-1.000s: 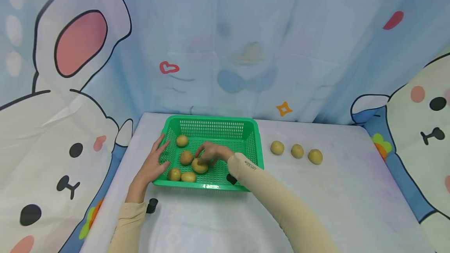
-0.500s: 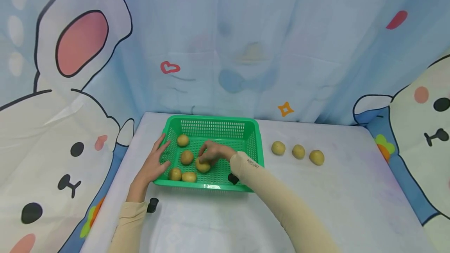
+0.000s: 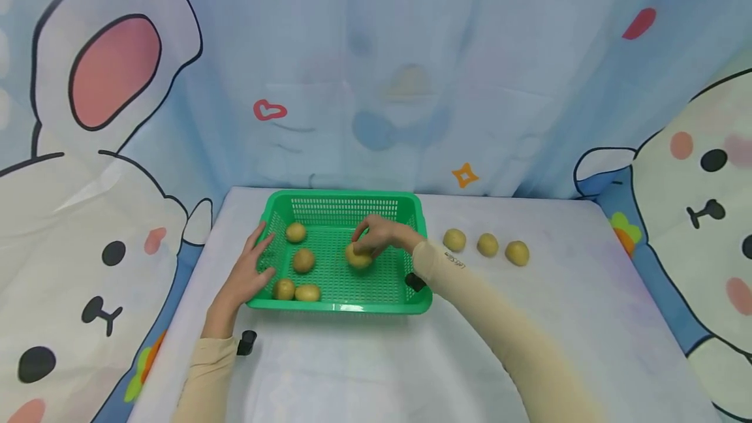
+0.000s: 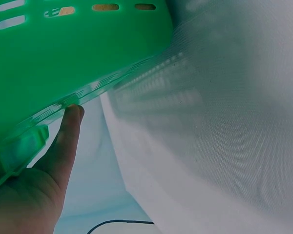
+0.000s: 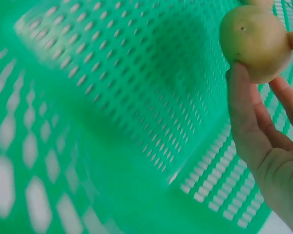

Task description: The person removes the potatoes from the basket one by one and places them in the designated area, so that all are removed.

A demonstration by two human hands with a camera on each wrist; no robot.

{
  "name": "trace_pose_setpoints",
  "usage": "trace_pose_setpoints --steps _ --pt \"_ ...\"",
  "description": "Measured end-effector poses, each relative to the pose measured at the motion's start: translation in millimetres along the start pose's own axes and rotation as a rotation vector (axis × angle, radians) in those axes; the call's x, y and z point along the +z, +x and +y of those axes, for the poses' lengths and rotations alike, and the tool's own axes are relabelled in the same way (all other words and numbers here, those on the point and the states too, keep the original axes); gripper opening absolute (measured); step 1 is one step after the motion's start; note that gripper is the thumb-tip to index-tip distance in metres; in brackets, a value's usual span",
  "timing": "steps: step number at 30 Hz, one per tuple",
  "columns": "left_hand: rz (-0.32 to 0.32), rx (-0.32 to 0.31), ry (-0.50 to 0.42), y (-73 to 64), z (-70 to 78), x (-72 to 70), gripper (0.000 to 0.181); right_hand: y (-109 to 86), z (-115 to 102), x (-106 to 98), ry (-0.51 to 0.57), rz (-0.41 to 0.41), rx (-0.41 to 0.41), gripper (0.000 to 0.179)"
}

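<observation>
1. Right hand (image 3: 382,232) pinches a potato (image 3: 356,261) inside the green basket (image 3: 364,308), near its middle.
2. Left hand (image 3: 242,273), spread wide, touches the basket's nine o'clock side.
3. Three more potatoes (image 3: 487,245) sit outside, toward three o'clock.

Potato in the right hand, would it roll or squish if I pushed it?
The potato would probably roll, since it looks rounded. It likely wouldn't squish: the right hand pinches it without visible dents. The green basket would probably stop it with its walls.
</observation>
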State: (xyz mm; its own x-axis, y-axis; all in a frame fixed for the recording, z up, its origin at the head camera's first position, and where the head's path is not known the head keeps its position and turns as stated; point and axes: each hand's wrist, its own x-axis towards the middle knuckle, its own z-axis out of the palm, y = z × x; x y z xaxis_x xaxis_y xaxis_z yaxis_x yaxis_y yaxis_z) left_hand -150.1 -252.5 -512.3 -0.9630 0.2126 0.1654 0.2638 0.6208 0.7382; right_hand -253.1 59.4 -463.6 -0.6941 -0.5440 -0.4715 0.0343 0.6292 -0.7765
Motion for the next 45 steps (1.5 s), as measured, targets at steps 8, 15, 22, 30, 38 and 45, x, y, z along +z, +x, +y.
trace_pose_setpoints --steps 8,15,22,30,38,45 --pt "0.025 0.03 0.002 -2.7 -1.7 2.1 0.07 -25.3 11.5 -34.7 0.06 0.021 -0.01 0.038" --pt "0.013 0.017 -0.012 -2.3 -0.1 4.8 0.07 -53.5 25.0 -65.0 0.089 0.035 -0.053 0.041" --pt "0.015 0.029 -0.002 -0.7 1.4 7.1 0.07 -88.4 44.5 -90.6 0.09 0.093 -0.084 0.044" --pt "0.002 0.01 0.011 -2.1 3.9 3.7 0.07 -126.5 85.2 -107.3 0.072 0.168 -0.044 0.043" --pt "0.011 0.029 0.012 -2.6 1.7 2.5 0.069 -138.6 134.3 -92.0 0.116 0.186 0.054 0.045" --pt "0.0 0.02 0.013 -2.5 3.2 2.1 0.07 -142.7 150.5 -77.8 0.046 0.2 0.063 0.041"
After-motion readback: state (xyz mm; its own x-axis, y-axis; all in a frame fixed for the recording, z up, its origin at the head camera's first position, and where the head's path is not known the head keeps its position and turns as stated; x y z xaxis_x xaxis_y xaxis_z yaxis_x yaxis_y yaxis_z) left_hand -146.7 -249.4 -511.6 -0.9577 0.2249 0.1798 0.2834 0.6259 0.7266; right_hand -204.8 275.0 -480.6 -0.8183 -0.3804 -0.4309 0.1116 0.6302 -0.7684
